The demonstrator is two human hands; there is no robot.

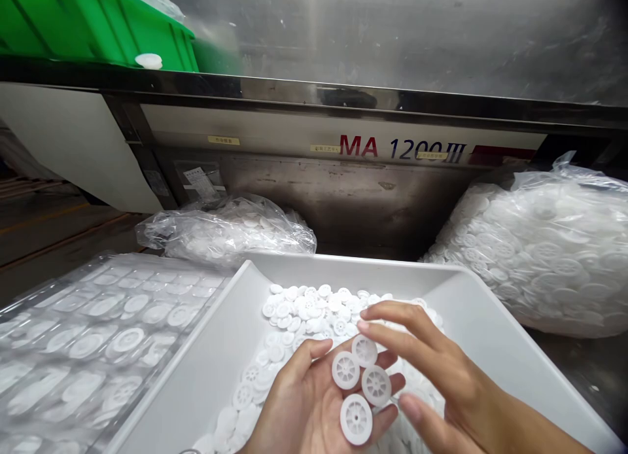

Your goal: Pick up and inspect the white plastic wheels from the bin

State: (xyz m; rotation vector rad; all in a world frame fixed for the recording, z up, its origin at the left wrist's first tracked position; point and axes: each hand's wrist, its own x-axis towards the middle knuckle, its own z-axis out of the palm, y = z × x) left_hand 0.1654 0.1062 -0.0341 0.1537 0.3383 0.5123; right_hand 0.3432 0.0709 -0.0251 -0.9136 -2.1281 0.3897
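A person's left hand (314, 408) is lying open, palm up, cradling four round, spoked white wheels (345, 370) above a smooth, slope-walled bin (210, 349) of similar pieces. The right hand (456, 369) is hovering close, fingers spread, apparently gripping nothing. Crinkled clear bags (549, 258) are flanking the far rim; open room is showing along the bare left wall.

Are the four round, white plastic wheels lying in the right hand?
No, the four round, white plastic wheels lie on the upturned left hand.
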